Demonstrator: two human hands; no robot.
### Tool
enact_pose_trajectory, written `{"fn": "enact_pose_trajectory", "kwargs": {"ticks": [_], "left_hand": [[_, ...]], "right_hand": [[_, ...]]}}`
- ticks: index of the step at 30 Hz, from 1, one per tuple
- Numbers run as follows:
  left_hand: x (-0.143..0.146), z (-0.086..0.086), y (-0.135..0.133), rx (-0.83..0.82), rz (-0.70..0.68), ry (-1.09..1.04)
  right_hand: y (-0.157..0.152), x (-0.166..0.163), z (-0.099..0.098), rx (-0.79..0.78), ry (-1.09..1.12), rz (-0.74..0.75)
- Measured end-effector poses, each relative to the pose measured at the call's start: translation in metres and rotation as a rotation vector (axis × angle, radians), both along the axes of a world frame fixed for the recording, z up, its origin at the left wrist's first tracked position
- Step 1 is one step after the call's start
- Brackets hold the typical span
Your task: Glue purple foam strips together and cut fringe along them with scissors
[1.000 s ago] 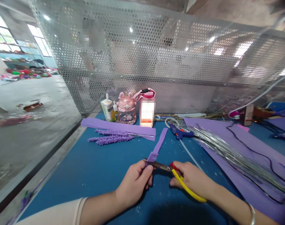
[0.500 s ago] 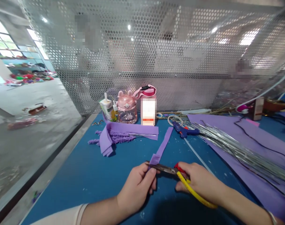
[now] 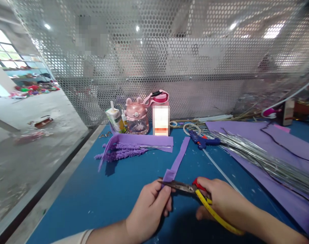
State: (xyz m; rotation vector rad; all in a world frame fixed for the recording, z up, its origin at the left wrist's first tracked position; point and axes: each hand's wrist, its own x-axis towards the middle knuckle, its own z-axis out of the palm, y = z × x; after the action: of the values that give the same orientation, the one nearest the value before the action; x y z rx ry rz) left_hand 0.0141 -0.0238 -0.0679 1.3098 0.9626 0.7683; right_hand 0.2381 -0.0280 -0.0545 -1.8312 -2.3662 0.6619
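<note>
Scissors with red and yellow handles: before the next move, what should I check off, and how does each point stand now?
1. Right hand has a grip on the metal scissors with red and yellow handles: ok, it is around the handles.
2. Left hand pinches the narrow, purple, fabric-like strip: ok, at its near end.
3. Left hand clear of the blades: not ok, they lie right beside its thumb.
4. Strip seated between the blades: cannot tell, they overlap in this view.
5. Blue plastic glue gun clear of the scissors: ok, it lies apart, farther back.
</note>
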Motion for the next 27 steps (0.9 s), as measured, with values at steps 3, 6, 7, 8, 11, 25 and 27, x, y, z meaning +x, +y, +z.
{"fn": "enact_pose_trajectory", "kwargs": {"ticks": [3, 6, 7, 8, 11, 25, 27], "left_hand": [[0.000, 0.002, 0.000, -0.001, 0.003, 0.006], [0.000, 0.002, 0.000, -0.009, 0.005, 0.006], [0.000, 0.002, -0.001, -0.010, 0.004, 0.006], [0.000, 0.002, -0.001, -0.007, 0.002, 0.005], [0.000, 0.001, 0.000, 0.018, 0.006, -0.011], [-0.001, 0.006, 0.001, 0.059, 0.049, -0.054], [-0.001, 0.005, 0.001, 0.057, 0.035, -0.043]], "right_hand": [[0.001, -0.001, 0.001, -0.003, 0.008, -0.003], [0.000, -0.001, 0.000, 0.005, 0.014, -0.011], [-0.001, 0.000, -0.001, 0.006, 0.017, -0.014], [-0.002, 0.000, -0.001, 0.006, 0.019, -0.017], [-0.005, 0.001, -0.003, 0.024, 0.021, -0.010], [-0.009, 0.006, 0.011, 0.088, 0.000, 0.167], [-0.009, 0.005, 0.010, 0.111, 0.001, 0.179]]}}
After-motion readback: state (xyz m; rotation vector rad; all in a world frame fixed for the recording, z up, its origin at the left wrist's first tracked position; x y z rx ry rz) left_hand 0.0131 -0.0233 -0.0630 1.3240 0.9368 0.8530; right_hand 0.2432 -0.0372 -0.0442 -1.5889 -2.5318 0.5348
